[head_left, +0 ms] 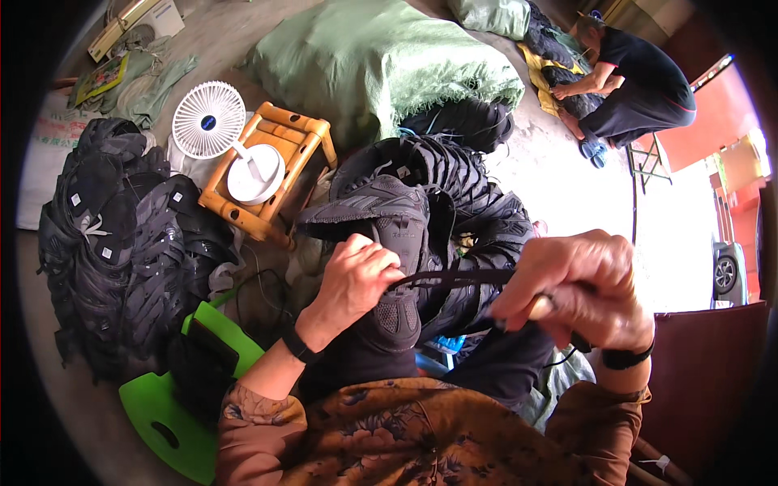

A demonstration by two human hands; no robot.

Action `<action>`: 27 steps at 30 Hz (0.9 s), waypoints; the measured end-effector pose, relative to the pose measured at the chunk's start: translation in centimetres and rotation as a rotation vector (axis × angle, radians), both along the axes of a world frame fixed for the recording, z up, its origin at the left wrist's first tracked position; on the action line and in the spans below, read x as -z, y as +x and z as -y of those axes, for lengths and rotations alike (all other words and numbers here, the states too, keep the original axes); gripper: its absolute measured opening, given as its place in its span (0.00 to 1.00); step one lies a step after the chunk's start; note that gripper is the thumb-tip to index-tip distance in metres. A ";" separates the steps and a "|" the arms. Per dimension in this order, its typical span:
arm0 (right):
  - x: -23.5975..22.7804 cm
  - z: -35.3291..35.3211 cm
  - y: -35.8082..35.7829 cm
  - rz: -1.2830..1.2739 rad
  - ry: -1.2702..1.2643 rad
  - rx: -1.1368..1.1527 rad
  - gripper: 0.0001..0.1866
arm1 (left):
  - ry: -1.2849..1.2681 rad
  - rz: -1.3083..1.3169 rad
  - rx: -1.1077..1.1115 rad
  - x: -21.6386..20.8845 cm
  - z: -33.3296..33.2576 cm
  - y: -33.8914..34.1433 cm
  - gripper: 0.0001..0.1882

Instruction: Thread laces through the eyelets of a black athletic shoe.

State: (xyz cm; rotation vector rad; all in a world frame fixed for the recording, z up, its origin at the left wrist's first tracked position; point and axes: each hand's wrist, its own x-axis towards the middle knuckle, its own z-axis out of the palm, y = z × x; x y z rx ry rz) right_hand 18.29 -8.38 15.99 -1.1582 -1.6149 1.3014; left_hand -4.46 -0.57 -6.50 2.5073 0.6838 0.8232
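A dark grey sneaker [399,243] is held above my lap, its sole edge to the far left and its tongue facing up. My left hand [356,275] closes on the shoe's near left side, at the point where the lace comes out. From there a black shoelace [454,278] stretches taut to the right. My right hand [579,283] grips the lace's other end, raised to the right of the shoe and slightly blurred. A small tan piece [541,306] shows between its fingers; I cannot tell what it is.
Black shoes lie in a heap [478,202] beyond my lap and another pile [121,243] to the left. A white fan [209,121] stands on a bamboo stool [271,162]. Nearby are a green plastic chair [162,421] and a green sack [365,65]. Another person [640,81] bends at the far right.
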 end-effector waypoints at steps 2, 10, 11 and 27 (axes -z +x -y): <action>-0.2 0.5 -0.8 -0.045 0.079 0.020 0.13 | 0.003 -0.166 0.003 -1.7 0.3 1.5 0.16; -1.8 1.9 -0.1 -0.145 0.335 0.100 0.13 | 0.165 -0.199 -0.218 -0.8 2.2 3.4 0.07; -2.5 2.9 2.3 0.016 0.268 0.124 0.14 | 0.091 -0.150 -0.212 -0.4 2.1 2.5 0.05; 17.7 14.9 23.1 0.149 0.065 1.207 0.17 | -1.424 1.285 -0.316 4.3 -9.8 -26.8 0.05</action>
